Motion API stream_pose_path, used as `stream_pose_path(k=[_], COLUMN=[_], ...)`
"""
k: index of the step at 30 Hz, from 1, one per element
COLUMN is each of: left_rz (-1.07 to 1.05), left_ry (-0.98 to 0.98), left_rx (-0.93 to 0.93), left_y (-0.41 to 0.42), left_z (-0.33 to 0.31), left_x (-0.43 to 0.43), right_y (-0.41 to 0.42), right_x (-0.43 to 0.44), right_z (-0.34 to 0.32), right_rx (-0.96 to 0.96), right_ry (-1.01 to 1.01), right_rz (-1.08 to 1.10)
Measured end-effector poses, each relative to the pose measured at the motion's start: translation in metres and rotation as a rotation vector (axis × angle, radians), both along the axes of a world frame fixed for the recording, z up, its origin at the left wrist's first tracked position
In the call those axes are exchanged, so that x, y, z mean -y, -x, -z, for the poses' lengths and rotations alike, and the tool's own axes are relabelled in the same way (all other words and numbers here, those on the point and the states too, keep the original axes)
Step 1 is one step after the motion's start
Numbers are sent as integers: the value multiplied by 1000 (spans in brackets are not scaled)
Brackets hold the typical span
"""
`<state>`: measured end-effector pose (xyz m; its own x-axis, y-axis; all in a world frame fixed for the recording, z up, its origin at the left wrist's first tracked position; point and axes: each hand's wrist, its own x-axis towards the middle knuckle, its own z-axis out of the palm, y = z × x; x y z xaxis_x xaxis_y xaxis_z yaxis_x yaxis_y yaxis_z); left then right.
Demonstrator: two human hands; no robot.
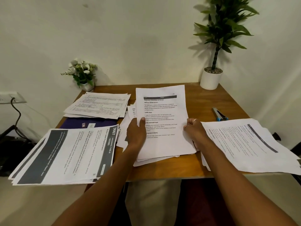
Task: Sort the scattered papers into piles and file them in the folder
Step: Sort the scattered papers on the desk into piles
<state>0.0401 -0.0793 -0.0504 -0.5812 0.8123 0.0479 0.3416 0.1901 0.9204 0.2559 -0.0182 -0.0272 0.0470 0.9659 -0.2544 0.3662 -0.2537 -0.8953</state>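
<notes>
left hand and right hand pinched white printed sheet, long axis 12–6; likely-matching grey-barred paper pile lay at 3 o'clock, right hand nearer.

Table with papers, folder, pen

Light: dim, warm, even.
Shadows: soft, on the wall left of the plant.
Edges: bowed, slightly blurred.
</notes>
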Motion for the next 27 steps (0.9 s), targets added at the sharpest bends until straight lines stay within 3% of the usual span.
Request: stream_pose_path(k=[4,8,27], left_rz=[-22,-42,-53], left_ry=[-33,-29,-137], left_rx=[-66,-96,-32], left_y=[1,-2,0], left_z=[16,20,23], left_x=[0,1,3], right_y=[-2,-1,-9], right_x=[-2,2,-4], right_z=[-2,0,15], right_rx=[-220,-301,-219], right_ry=[19,-47,-87], right_rz=[-24,54,15])
